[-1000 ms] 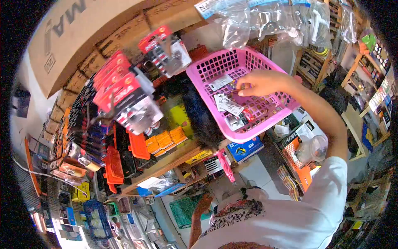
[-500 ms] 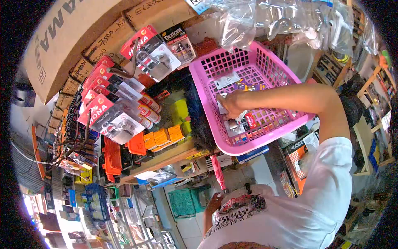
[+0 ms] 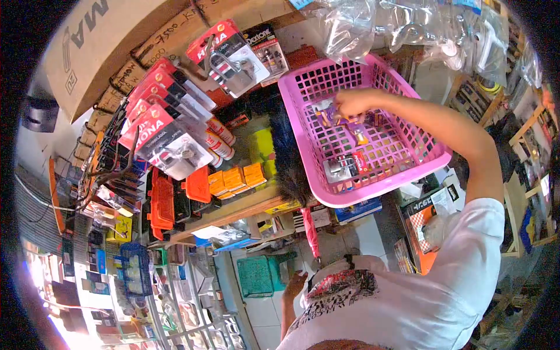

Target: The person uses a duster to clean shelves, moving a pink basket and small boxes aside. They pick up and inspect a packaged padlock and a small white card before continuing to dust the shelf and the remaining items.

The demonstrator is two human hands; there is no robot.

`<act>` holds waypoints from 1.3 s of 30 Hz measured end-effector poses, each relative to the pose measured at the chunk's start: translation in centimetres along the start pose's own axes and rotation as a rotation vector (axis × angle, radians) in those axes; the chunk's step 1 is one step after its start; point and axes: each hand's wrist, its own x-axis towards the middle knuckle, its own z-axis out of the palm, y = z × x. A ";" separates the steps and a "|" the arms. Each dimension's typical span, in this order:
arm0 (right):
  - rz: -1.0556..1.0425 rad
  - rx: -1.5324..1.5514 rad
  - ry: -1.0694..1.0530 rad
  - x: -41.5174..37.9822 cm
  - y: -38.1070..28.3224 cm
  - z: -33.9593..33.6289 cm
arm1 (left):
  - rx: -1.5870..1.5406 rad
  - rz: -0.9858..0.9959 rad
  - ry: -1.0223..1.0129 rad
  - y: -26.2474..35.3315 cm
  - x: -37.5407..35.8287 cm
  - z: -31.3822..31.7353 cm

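My right hand (image 3: 352, 104) is inside the pink plastic basket (image 3: 373, 197), near its far side. Its fingers are closed on a purple-and-yellow packet (image 3: 357, 134), partly hidden by the hand. Under and beside the fingers lies a light card, only partly visible. A carded padlock marked HONA (image 3: 344, 167) lies flat at the near end of the basket. Low beside my body, my left hand (image 3: 296, 284) hangs with its fingers somewhat apart, holding nothing visible.
Carded padlocks (image 3: 169, 146) hang on hooks at the left, under a large cardboard box (image 3: 87, 52). Orange boxes (image 3: 236, 179) stand on the wooden shelf. Clear bags of taps (image 3: 408, 29) hang above the basket. A green crate (image 3: 255, 276) rests on the floor.
My right hand has moved away from the padlock card, up and right to the purple-and-yellow packet, which has shifted. The view has turned slightly. My left hand remains low.
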 end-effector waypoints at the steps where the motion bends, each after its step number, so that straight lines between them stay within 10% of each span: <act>1: 0.006 0.067 0.033 0.2 1.4 -0.1 | 0.028 0.021 0.018 -0.4 0.1 0.1; 11: -0.056 -0.629 0.383 -3.5 2.2 2.3 | 0.029 0.035 -0.043 -1.0 0.7 -0.8; 15: -0.338 -0.434 -0.044 -4.9 -1.5 5.6 | 0.136 0.130 -0.031 -1.6 0.6 -0.9; 19: -0.386 -0.779 0.039 -6.6 -2.9 10.7 | -0.110 -0.099 -0.062 -2.0 0.3 -0.1; 31: -0.353 -0.483 -0.350 -2.2 -1.4 8.1 | -0.229 -0.263 -0.110 2.1 -2.2 -1.4; 39: -0.382 -0.565 0.006 -3.4 -1.5 3.8 | -0.289 -0.337 -0.136 4.2 -3.3 -3.0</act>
